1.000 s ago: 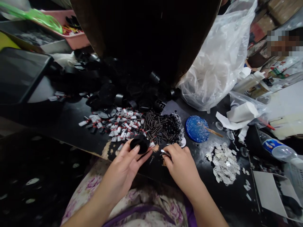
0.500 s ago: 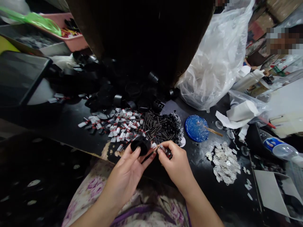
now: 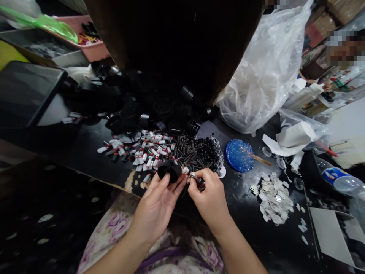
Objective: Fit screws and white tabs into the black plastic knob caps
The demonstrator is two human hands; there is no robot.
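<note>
My left hand (image 3: pixel 156 211) is wrapped round a black, hollow round plastic part (image 3: pixel 170 169), with the thumb against its near side. A small white piece (image 3: pixel 185 170) shows by the left fingertips. Close on the right, my right hand (image 3: pixel 211 196) pinches a small dark piece (image 3: pixel 200 183) with some red and a whitish end; its exact kind cannot be made out. Both sets of fingertips nearly meet. Just beyond them lie a heap of small white parts with red bands (image 3: pixel 149 154) and a pile of dark coil springs (image 3: pixel 186 150).
On the black table (image 3: pixel 236 201), a blue lid of grease (image 3: pixel 239 155) holds a wooden stick (image 3: pixel 261 160). Flat whitish metal plates (image 3: pixel 275 199) are heaped to the right. A large dark box opening (image 3: pixel 182 42) stands ahead, beside a clear plastic bag (image 3: pixel 256 76). Black parts (image 3: pixel 144 120) lie behind.
The whole view has shifted slightly, so the table's contents appear a little further right. Both hands keep their grips; the right fingers have moved slightly against the left fingertips.
</note>
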